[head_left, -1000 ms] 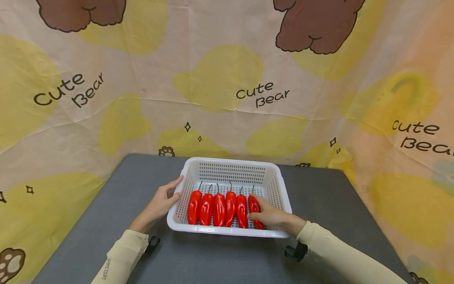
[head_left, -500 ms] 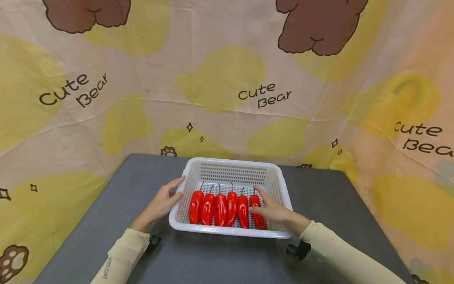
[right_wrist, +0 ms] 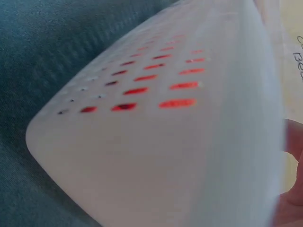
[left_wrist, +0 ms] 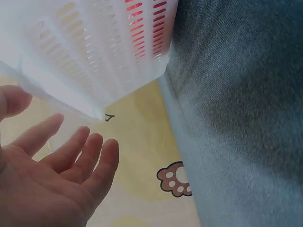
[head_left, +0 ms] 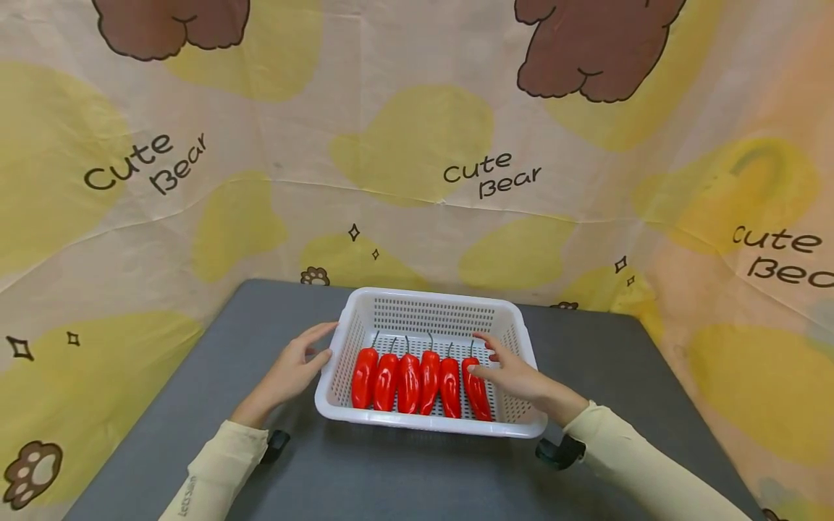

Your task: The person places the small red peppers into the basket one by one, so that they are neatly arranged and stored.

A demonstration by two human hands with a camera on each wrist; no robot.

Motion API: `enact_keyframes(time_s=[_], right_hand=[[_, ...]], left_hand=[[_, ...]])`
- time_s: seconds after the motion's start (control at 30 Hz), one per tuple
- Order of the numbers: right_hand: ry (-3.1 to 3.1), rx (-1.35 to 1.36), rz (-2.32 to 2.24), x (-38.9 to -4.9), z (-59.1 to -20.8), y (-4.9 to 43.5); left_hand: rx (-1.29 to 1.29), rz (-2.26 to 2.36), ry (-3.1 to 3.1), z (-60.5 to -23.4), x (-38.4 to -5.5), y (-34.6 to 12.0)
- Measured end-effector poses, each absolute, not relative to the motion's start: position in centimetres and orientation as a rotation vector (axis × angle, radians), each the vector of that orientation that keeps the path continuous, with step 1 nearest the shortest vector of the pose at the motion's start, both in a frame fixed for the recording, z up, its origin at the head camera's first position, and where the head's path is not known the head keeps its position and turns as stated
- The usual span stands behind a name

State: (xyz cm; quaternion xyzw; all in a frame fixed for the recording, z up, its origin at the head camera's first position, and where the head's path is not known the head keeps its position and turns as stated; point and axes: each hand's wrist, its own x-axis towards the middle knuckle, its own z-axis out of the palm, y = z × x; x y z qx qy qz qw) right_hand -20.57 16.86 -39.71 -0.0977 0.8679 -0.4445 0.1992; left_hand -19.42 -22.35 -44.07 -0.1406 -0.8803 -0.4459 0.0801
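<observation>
Several red chili peppers with thin dark stems lie side by side in a row inside a white perforated plastic basket. At the basket's left rim is my left hand, its fingers loosely extended. In the left wrist view, that hand has its palm showing and fingers spread below the basket wall. My right hand hovers over the right end of the row, fingers relaxed, near the rightmost chili pepper. In the right wrist view, the basket wall hides most of it.
The basket stands on a dark grey tabletop. Behind it and at both sides hangs a printed cloth with bears and lettering. A dark strap is on the right wrist, another on the left.
My right hand has let go of the rightmost chili pepper and moved up and to the right, its fingers spreading. The left hand stays at the rim. The view has shifted slightly.
</observation>
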Motion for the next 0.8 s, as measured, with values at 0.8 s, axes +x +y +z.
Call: enact_keyframes(time_s=[0.8], right_hand=[[2.553,-0.617,-1.413,-20.2,-37.6,20.4]], left_hand=[[-0.464,-1.234,-2.551,-42.4,-17.7,-22.8]])
